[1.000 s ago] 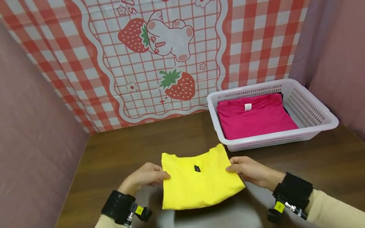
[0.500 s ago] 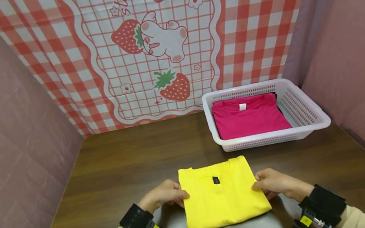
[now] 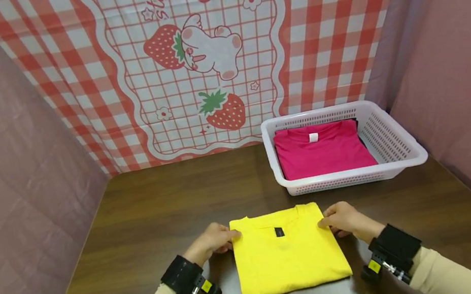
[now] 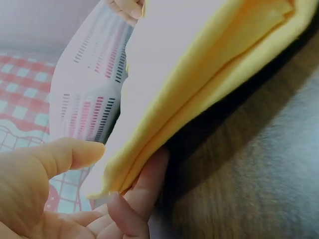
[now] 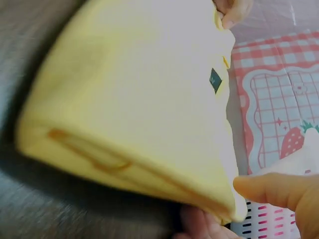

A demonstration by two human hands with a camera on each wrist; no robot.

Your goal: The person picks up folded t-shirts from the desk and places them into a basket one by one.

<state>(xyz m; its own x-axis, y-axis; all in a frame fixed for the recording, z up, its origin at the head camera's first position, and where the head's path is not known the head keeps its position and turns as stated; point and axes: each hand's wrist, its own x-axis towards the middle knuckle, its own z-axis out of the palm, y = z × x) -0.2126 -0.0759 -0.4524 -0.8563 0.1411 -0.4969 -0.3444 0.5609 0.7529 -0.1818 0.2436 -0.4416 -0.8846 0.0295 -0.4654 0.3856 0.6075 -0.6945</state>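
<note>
A folded yellow T-shirt (image 3: 286, 262) lies close over the table in front of me, its black neck label (image 3: 279, 232) facing up near the far edge. My left hand (image 3: 214, 238) pinches its left side near the collar. In the left wrist view the thumb is above the folded layers and the fingers (image 4: 149, 184) are tucked beneath. My right hand (image 3: 345, 219) pinches the opposite side at about the same height. The right wrist view shows that thumb (image 5: 269, 189) on top of the shirt's corner, fingers under it.
A white plastic basket (image 3: 396, 142) stands at the back right with a folded pink T-shirt (image 3: 324, 153) and a dark edge of cloth under it. The brown wooden table (image 3: 169, 193) meets a red checked strawberry cloth (image 3: 325, 40) behind. Pinkish curtains (image 3: 4, 178) hang at both sides.
The yellow T-shirt came down toward the table and lies flatter; the head view shifted a little. Both hands then slid along its sides toward the collar.
</note>
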